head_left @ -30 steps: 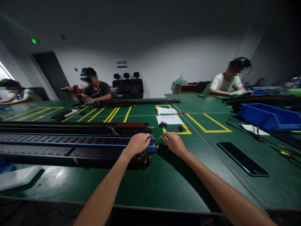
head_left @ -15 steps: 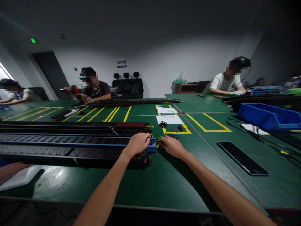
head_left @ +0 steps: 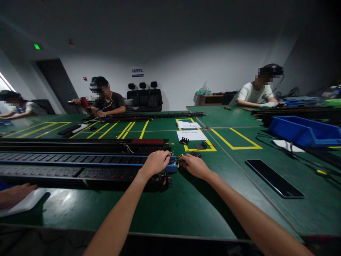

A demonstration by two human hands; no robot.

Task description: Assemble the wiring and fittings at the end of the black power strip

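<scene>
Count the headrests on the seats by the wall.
3: left headrest, middle headrest and right headrest, in a row atop the black seat backs. None looks hidden.

Both the left hand [head_left: 156, 162] and the right hand [head_left: 195, 166] are bare, with no gloves. The forearms are uncovered too, with no sleeve in view. No watch, ring or bracelet shows on the wrists or fingers.
</scene>
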